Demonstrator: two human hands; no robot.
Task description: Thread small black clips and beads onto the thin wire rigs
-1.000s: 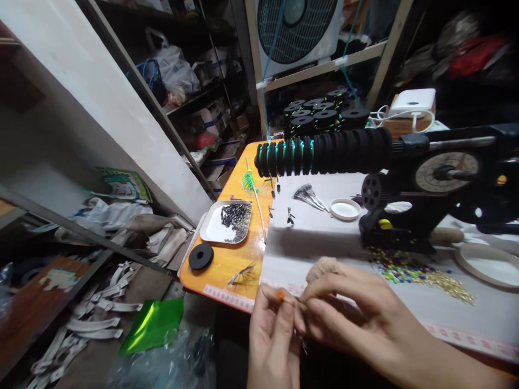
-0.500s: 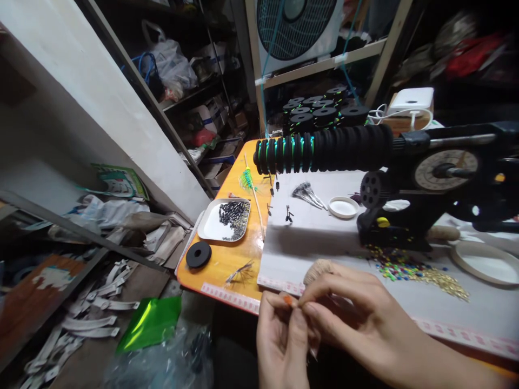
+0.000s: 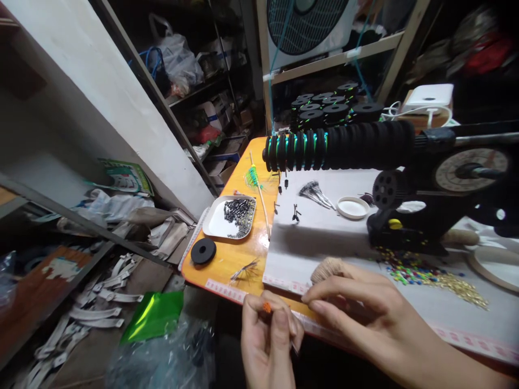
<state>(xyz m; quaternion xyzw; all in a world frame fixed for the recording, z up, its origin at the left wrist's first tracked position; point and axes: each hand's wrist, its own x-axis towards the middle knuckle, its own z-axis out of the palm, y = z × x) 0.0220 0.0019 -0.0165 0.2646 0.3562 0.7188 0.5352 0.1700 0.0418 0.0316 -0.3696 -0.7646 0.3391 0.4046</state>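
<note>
At the bottom centre, in front of the table edge, my left hand (image 3: pixel 267 337) pinches a small orange bead (image 3: pixel 266 307) between thumb and forefinger. My right hand (image 3: pixel 365 319) hovers just right of it over the table's front edge, thumb and forefinger pressed together; whatever they pinch is too fine to make out. A little gap separates the two hands. A tan woven knob (image 3: pixel 326 266) peeks out behind my right fingers.
On the orange table (image 3: pixel 227 259) lie a white tray of black parts (image 3: pixel 231 217), a black foam disc (image 3: pixel 203 251), a white lid (image 3: pixel 352 207) and scattered coloured beads (image 3: pixel 409 270). A black winding machine (image 3: pixel 425 216) carries a row of foam spools (image 3: pixel 336 146). Cluttered floor and shelves lie left.
My left hand with the orange bead has moved left and down, away from my right hand; the fingertips that met are now apart. The view has shifted slightly.
</note>
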